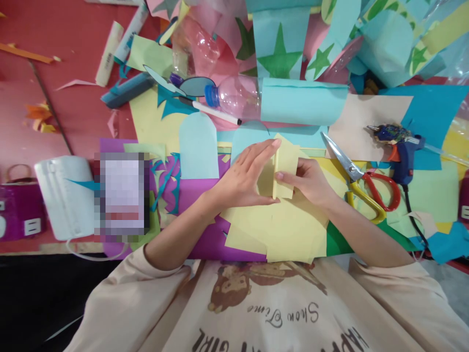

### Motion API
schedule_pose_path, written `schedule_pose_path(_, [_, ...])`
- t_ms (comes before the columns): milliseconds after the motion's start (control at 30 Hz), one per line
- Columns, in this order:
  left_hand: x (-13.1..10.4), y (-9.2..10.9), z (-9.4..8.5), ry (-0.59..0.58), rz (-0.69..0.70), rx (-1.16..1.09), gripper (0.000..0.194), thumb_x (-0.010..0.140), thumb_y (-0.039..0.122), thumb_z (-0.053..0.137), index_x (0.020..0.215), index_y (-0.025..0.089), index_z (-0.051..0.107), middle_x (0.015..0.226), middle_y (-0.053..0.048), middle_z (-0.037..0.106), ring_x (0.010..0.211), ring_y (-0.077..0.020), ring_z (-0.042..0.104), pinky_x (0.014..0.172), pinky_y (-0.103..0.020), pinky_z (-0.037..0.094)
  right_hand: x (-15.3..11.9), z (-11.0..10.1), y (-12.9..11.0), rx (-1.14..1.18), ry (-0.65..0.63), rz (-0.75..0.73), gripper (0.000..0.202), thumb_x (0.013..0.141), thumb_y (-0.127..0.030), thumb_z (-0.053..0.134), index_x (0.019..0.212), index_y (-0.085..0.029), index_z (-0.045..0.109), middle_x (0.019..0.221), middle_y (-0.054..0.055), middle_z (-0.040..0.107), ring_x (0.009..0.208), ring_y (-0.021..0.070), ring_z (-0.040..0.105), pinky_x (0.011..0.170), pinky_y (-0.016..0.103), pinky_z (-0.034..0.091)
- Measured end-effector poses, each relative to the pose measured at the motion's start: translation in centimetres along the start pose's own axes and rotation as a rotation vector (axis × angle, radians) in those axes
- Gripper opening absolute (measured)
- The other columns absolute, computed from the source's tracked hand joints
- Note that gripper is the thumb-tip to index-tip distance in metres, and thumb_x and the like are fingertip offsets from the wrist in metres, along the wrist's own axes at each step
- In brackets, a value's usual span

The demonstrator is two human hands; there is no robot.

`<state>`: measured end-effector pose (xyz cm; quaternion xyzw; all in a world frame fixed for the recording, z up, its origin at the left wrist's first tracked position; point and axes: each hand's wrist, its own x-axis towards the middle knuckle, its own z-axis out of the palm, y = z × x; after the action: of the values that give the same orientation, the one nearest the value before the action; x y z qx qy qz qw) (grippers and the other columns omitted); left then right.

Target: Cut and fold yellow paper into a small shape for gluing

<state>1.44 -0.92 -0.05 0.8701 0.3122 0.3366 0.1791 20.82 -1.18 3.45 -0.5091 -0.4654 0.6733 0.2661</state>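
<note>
Both my hands were on a small piece of pale yellow paper [286, 161], mid-surface, just in front of my chest. Left hand [245, 177] lay flat, fingers extended together and pressing along the paper's upright fold; no closed grip there, palm open against the sheet. Right hand [308, 182] had its grip pinched on the paper's right edge, thumb and fingertips clamped on it. The piece sat on top of larger yellow sheets [289, 230], which overlapped a purple sheet [205, 234] and a green one [335, 242].

Scissors [361, 178] with red and yellow handles lay just right of my right hand, blades apart, not touching it. Blue glue gun [401, 146] lay further right. Beyond my hands: a clear plastic bottle [234, 95] with blue cap lying on its side, a light blue rolled sheet [302, 100] wrapped against it, a white marker [214, 111] beside it. Red surface [73, 107] showed at left, with paper scraps.
</note>
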Motion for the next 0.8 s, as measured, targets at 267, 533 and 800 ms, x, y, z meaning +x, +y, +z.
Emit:
schedule_pose_path(267, [-0.18, 0.17, 0.03, -0.040, -0.031, -0.047, 0.109, 0.080, 0.069, 0.056, 0.154, 0.019, -0.006, 0.152, -0.022, 0.033, 0.141, -0.0351, 0.036, 0.109, -0.052, 0.038, 0.00, -0.13, -0.10, -0.015, -0.039, 0.013, 0.042, 0.069, -0.056, 0.074, 0.064, -0.017, 0.058, 0.054, -0.003, 0.056, 0.048, 0.0087, 0.049, 0.046, 0.023, 0.036])
schedule_pose_path(533, [-0.04, 0.20, -0.05, -0.049, -0.045, -0.101, 0.113, 0.076, 0.073, 0.057, 0.154, 0.023, -0.008, 0.152, -0.023, 0.032, 0.141, -0.0355, 0.036, 0.109, -0.055, 0.039, -0.05, -0.42, 0.34, 0.030, -0.108, -0.016, 0.035, 0.079, -0.045, 0.068, 0.061, -0.017, 0.056, 0.053, -0.004, 0.054, 0.049, 0.0081, 0.048, 0.047, 0.023, 0.035])
schedule_pose_path(800, [-0.07, 0.18, -0.11, -0.065, -0.080, -0.210, 0.112, 0.076, 0.069, 0.062, 0.154, 0.024, -0.005, 0.156, -0.022, 0.029, 0.143, -0.0346, 0.035, 0.113, -0.054, 0.037, 0.01, -0.32, -0.02, 0.095, -0.132, -0.015, 0.033, 0.079, -0.042, 0.068, 0.061, -0.017, 0.056, 0.054, -0.004, 0.053, 0.048, 0.0075, 0.047, 0.047, 0.023, 0.034])
